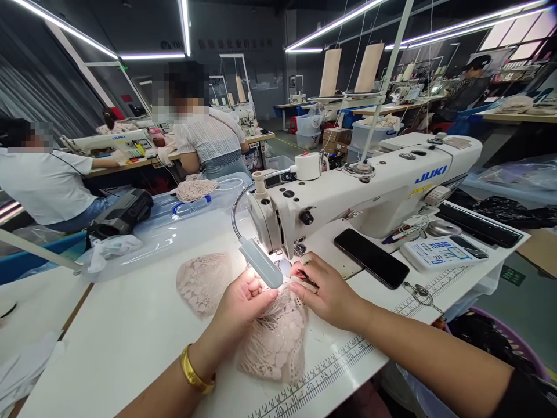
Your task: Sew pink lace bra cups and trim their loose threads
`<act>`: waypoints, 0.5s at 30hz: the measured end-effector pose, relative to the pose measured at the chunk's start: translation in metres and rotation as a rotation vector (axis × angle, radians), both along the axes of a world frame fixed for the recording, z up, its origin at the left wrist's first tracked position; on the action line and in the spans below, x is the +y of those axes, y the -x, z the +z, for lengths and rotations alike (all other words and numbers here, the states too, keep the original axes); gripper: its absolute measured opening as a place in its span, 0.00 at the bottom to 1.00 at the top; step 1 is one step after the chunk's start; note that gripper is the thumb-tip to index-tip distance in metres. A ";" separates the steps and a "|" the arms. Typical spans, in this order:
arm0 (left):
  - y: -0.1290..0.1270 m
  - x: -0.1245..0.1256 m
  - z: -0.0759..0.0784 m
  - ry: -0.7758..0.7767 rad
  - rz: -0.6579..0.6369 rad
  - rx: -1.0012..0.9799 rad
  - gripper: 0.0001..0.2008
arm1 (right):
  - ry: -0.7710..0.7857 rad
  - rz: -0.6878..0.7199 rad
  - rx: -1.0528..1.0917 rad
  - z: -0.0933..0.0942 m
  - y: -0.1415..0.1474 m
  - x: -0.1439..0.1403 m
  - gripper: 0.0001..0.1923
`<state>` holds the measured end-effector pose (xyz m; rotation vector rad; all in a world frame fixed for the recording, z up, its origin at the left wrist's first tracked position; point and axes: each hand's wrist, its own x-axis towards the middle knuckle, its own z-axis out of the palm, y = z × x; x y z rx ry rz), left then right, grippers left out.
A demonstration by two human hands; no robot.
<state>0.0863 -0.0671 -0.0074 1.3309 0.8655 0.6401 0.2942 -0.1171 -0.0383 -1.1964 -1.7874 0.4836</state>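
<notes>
Both forearms come in from 6 o'clock. Left hand [243, 299], gold bangle [195, 371] on wrist, fingers curled narrow pinching lace piece [274, 337] flat on table [130, 325]. Right hand [326, 290] at 12 of it, fingers pinched narrow on the lace edge, prob. steadying it under needle of Juki sewing machine [369, 186]; gooseneck lamp [261, 261] lights the spot. Count: 2 lace pcs, second lace piece [202, 281] at 9 o'clock; 1 phone [369, 257] at 2.

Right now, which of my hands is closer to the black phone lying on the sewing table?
Right. Your right hand rests on the pink lace fabric just left of the black phone. Your left hand is farther left, beyond the gooseneck lamp.
</notes>
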 end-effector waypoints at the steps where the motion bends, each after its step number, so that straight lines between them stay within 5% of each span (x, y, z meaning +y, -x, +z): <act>1: 0.001 0.000 -0.001 -0.025 0.009 0.033 0.18 | -0.077 0.001 -0.012 -0.001 0.001 -0.001 0.02; 6: 0.002 -0.005 -0.005 -0.117 0.090 0.155 0.16 | -0.231 0.141 -0.021 -0.002 0.005 -0.003 0.05; 15: 0.001 -0.010 -0.009 -0.179 0.091 0.197 0.16 | -0.029 0.108 -0.032 0.001 0.006 -0.001 0.02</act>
